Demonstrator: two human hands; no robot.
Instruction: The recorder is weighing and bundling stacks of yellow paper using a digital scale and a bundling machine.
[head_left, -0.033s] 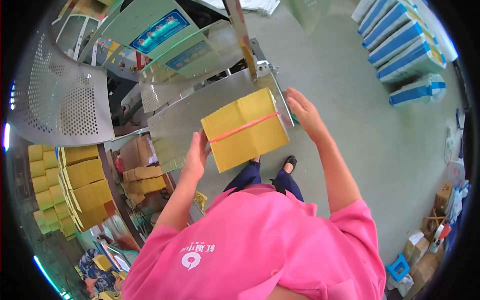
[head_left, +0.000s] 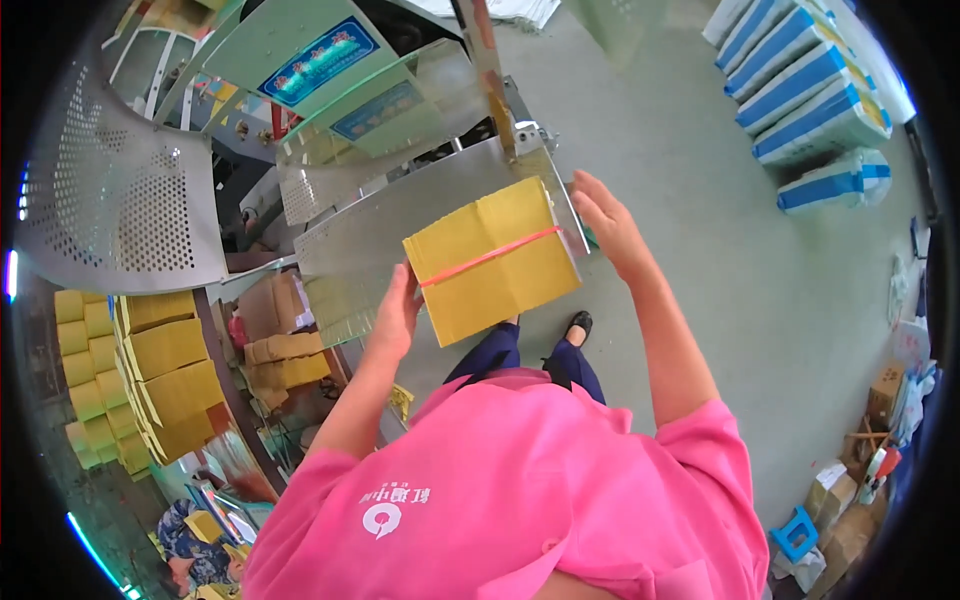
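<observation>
Yellow rectangular paper bundle (head_left: 500, 300), flat pink band (head_left: 490, 257) across, seemingly juts past grey metal table (head_left: 400, 215); might tip if left hand (head_left: 397, 315), at its side, grip unclear, slips. Right hand (head_left: 612, 225) loosely spread, empty.

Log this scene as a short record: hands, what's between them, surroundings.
Left hand: at the left edge of the yellow paper bundle; its grip is partly hidden
Right hand: open, beyond the bundle's right side, not gripping it
Binding: one pinkish-red band across the bundle's top
Bundle position: over the near edge of the metal table
Far left: yellow stacks
Upper right: blue-and-white packages
</observation>
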